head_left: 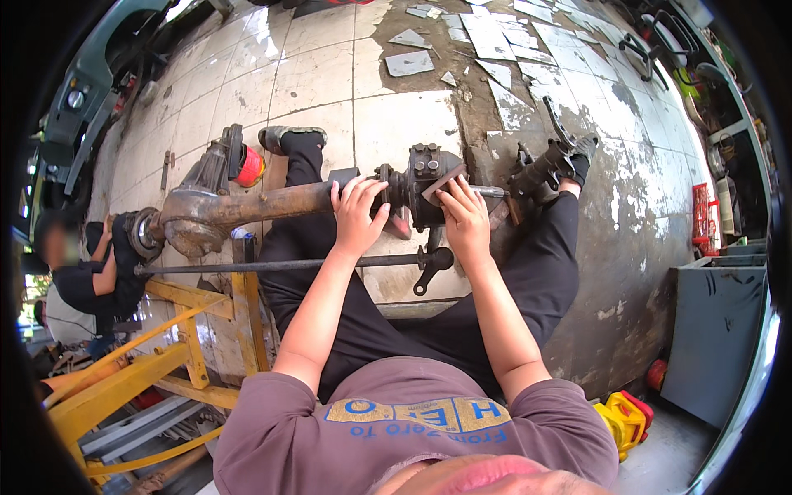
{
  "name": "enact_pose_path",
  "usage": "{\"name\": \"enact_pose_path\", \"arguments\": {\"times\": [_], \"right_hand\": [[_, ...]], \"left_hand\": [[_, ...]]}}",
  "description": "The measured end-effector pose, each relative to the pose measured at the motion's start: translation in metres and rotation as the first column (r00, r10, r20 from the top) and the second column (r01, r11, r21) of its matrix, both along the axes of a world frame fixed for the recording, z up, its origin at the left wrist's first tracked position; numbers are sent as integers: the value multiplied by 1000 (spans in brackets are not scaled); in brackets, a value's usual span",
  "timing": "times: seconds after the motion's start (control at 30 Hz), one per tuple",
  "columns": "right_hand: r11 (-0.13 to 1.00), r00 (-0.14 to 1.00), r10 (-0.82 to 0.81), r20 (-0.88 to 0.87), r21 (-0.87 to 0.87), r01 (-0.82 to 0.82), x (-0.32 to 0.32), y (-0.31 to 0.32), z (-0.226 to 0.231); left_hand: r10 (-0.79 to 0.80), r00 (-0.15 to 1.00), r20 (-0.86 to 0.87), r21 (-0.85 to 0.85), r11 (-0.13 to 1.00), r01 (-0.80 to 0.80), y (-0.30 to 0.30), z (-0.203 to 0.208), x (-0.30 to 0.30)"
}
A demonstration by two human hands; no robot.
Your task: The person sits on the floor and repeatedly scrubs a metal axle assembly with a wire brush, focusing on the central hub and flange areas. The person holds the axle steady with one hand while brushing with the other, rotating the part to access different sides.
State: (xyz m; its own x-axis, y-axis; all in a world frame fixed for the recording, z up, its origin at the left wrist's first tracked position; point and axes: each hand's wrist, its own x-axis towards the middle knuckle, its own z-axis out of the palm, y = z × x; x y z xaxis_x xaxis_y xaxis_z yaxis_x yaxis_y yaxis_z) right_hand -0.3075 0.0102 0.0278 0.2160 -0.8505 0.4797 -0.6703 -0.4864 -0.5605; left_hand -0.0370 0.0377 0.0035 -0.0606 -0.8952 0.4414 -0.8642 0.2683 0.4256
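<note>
A rusty axle housing (pixel 264 203) lies across in front of me, with a dark bolted hub (pixel 426 168) at its right end. My left hand (pixel 358 216) rests on the tube just left of the hub, fingers spread and gripping nothing. At the hub's right side, the fingers of my right hand (pixel 467 221) are closed on a flat brown piece (pixel 444 185), which lies tilted against the hub face. Its exact kind does not show. A bare metal spindle (pixel 490 191) sticks out beyond my fingers. Nearer me, a long thin rod (pixel 289 266) runs alongside the housing.
Another person (pixel 82 276) crouches at the axle's left end. A yellow metal frame (pixel 194 346) stands at lower left. A dark knuckle-like part (pixel 540 172) lies by my right foot. Broken tiles (pixel 487 37) cover the far floor. A grey cabinet (pixel 716 338) stands at right.
</note>
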Motion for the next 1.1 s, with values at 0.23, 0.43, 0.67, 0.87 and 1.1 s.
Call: {"name": "enact_pose_path", "arguments": {"times": [0.23,0.43,0.67,0.87,1.1], "right_hand": [[999,997,-11,-77,-36,8,-1,9,-5],[1000,997,-13,-75,-13,12,1,20,-7],[999,998,-31,-53,-21,30,-1,22,-6],[1000,1000,-27,-6,4,27,1,8,1],[1000,1000,-24,11,15,23,-3,3,-6]], "left_hand": [[4,1000,-12,-2,1000,-4,2,1,2],[11,1000,-22,15,1000,-11,3,1,0],[4,1000,-26,29,1000,-4,4,3,-3],[4,1000,-29,8,1000,-4,3,2,0],[-7,1000,-21,8,1000,7,0,4,2]]}}
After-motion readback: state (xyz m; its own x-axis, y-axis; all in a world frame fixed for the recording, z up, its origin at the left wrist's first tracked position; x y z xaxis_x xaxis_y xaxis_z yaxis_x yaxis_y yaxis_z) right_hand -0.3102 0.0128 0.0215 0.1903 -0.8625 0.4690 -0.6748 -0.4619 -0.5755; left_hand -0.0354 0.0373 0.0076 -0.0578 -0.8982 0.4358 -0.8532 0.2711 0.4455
